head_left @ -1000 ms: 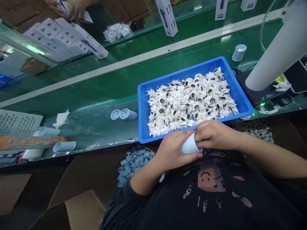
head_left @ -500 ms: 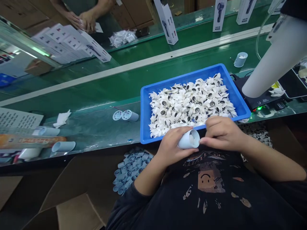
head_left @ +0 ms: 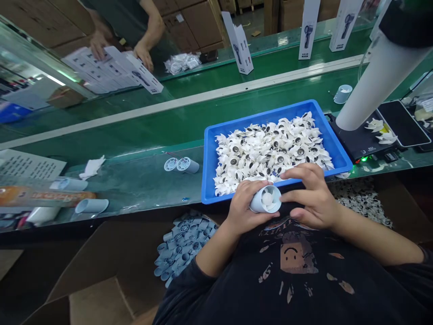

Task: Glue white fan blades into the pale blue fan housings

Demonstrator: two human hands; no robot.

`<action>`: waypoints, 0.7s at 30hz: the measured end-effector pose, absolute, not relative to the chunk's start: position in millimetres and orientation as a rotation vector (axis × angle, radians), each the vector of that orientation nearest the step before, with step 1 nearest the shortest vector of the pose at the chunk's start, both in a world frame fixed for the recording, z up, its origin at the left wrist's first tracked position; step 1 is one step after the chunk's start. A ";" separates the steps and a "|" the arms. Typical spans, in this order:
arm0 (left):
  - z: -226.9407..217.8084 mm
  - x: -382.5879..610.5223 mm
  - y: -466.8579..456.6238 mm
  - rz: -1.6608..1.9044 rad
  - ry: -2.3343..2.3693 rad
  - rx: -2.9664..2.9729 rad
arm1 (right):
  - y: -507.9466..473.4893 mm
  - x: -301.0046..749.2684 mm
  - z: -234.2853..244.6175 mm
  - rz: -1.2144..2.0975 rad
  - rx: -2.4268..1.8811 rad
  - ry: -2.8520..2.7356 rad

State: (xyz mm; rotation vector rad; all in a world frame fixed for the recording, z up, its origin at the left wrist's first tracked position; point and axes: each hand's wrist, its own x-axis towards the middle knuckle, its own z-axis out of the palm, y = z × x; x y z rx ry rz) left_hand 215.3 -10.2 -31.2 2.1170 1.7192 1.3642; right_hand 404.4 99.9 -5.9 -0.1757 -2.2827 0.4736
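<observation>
My left hand [head_left: 244, 205] is wrapped round a light-blue plastic cylinder [head_left: 257, 203], its open end turned toward my right. Inside that end sits a white fan impeller [head_left: 268, 198] with a round hub. My right hand [head_left: 311, 194] is beside the cylinder's rim with its fingers spread and nothing in them; a fingertip is close to the rim, and I cannot tell whether it touches. Just beyond both hands lies a blue tray [head_left: 210, 180] heaped with white impellers [head_left: 267, 144], several showing dark round centres.
Two light-blue housings [head_left: 188, 165] lie left of the tray; another housing [head_left: 343, 94] stands behind it. A thick white tube [head_left: 375, 85] slants over a black box [head_left: 355, 140] at right. Below the bench are many blue housings [head_left: 186, 243]. Across the belt, a co-worker's hands [head_left: 144, 55] touch printed boxes [head_left: 98, 67].
My right hand's fingers have gone from curled at the cylinder's rim to spread. The impeller inside now shows more plainly. The co-worker's hands have moved apart onto the boxes.
</observation>
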 end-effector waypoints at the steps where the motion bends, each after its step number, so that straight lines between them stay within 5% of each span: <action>1: -32.0 214.8 -10.3 1.351 1.731 2.117 | 99.5 404.8 -6.5 0.508 -0.181 -2.248; 16: -32.0 212.1 -9.7 1.456 1.662 2.224 | 97.4 406.8 -9.2 0.474 -0.096 -2.293; 21: -25.9 214.8 -10.3 1.488 1.790 2.251 | 95.8 405.0 -20.7 1.159 -0.320 -2.023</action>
